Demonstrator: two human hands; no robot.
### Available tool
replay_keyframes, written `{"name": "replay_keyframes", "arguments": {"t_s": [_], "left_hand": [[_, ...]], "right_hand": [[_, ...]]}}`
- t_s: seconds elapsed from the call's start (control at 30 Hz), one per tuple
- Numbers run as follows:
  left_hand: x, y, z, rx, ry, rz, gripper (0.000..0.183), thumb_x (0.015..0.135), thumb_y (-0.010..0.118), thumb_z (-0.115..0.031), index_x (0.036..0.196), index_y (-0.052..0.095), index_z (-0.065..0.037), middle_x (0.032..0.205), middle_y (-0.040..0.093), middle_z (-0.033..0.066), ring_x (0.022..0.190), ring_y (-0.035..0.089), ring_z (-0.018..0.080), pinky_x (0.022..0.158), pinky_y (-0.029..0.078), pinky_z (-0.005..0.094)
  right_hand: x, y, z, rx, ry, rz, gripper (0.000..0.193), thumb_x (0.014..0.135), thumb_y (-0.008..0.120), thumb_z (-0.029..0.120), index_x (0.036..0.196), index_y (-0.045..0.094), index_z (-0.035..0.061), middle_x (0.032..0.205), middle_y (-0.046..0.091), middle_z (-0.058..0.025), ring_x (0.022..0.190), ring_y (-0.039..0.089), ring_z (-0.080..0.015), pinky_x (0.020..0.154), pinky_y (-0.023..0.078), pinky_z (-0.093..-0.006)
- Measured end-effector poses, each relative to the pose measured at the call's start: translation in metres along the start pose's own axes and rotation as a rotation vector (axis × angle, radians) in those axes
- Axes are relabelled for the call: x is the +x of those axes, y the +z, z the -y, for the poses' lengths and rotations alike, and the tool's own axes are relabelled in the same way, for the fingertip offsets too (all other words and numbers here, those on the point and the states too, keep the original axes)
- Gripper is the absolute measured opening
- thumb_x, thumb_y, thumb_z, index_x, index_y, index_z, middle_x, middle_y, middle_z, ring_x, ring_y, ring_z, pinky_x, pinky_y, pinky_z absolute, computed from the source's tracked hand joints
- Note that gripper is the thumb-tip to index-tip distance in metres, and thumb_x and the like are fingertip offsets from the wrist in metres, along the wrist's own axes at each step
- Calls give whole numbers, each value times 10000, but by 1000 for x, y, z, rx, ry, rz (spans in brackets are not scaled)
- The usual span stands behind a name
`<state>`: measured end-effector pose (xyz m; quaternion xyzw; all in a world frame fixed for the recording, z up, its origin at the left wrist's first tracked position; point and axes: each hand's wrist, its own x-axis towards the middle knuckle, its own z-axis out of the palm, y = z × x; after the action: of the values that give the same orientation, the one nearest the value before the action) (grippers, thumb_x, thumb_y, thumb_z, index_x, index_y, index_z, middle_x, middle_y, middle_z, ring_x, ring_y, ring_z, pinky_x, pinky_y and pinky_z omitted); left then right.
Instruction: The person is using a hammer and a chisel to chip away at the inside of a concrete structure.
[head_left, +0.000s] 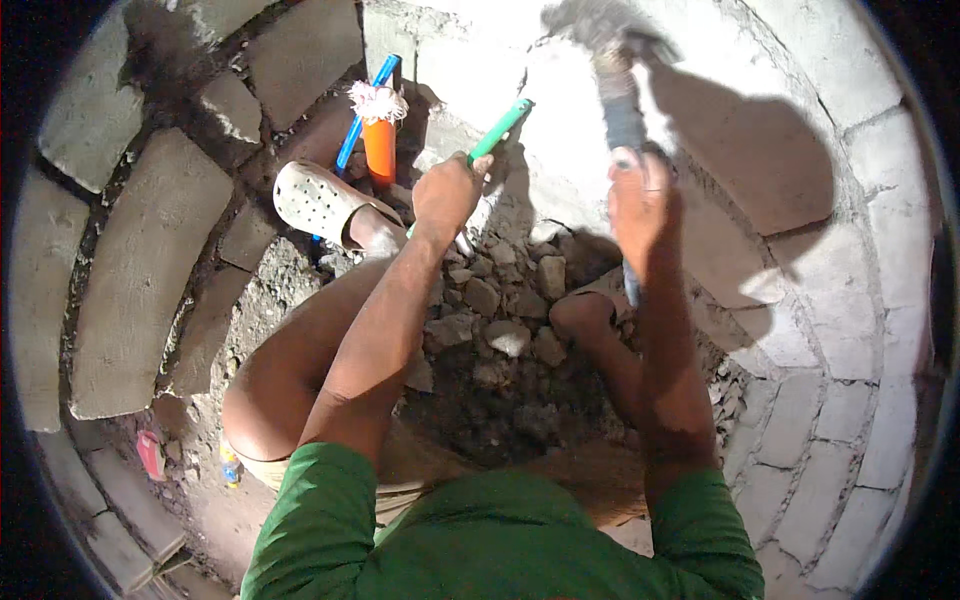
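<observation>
My left hand [447, 197] is closed round a slim green rod [503, 128] with a small hole near its upper end. What kind of tool the rod is, I cannot tell. My right hand [643, 205] grips a hammer [622, 105] by its grey-blue handle. The hammer's dark head is raised near the top edge and smeared by motion. Its large shadow falls on the pale stone blocks [735, 170] to the right. Loose rubble [505, 338] lies below my hands, between my legs.
Left of my left hand stand an orange tube-like thing [379, 150] topped with frayed white strands and a long blue rod [351, 142]. A white clog [315, 200] covers my left foot. Mortared stone blocks [150, 270] curve round. A red-pink scrap [150, 455] lies lower left.
</observation>
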<state>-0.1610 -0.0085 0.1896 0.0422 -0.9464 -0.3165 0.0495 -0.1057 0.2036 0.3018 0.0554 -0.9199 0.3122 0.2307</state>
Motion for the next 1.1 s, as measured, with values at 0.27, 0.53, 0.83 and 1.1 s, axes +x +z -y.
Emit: {"name": "replay_keyframes", "arguments": {"t_s": [0.27, 0.53, 0.83, 1.1], "left_hand": [[5, 19, 9, -94, 11, 37, 554, 993, 459, -519, 961, 650, 0, 827, 685, 237, 837, 668, 426, 762, 511, 514], [-28, 120, -26, -629, -82, -172, 564, 1005, 456, -501, 1013, 587, 48, 835, 647, 305, 821, 629, 503, 709, 495, 532], [9, -17, 22, -1278, -154, 233, 520, 1001, 477, -531, 811, 526, -49, 545, 420, -19, 427, 404, 101, 385, 331, 288], [-2, 4, 19, -319, -27, 112, 679, 976, 464, -578, 890, 657, 67, 791, 660, 283, 815, 658, 438, 744, 482, 506]], "right_hand": [[-16, 45, -40, -273, 66, 201, 258, 934, 589, 255, 973, 656, 10, 901, 639, -270, 851, 635, -461, 706, 508, -478], [-154, 33, -75, 76, 109, 200, 420, 1030, 423, 348, 918, 606, -14, 759, 613, -206, 709, 607, -382, 637, 466, -457], [-279, 15, -96, 240, 939, 596, 520, 1014, 428, 512, 1017, 562, 10, 708, 579, -174, 653, 619, -270, 605, 486, -446], [-231, 12, -82, 343, 942, 510, 570, 1023, 393, 535, 886, 592, 19, 732, 598, -82, 585, 529, -202, 553, 443, -384]]}}
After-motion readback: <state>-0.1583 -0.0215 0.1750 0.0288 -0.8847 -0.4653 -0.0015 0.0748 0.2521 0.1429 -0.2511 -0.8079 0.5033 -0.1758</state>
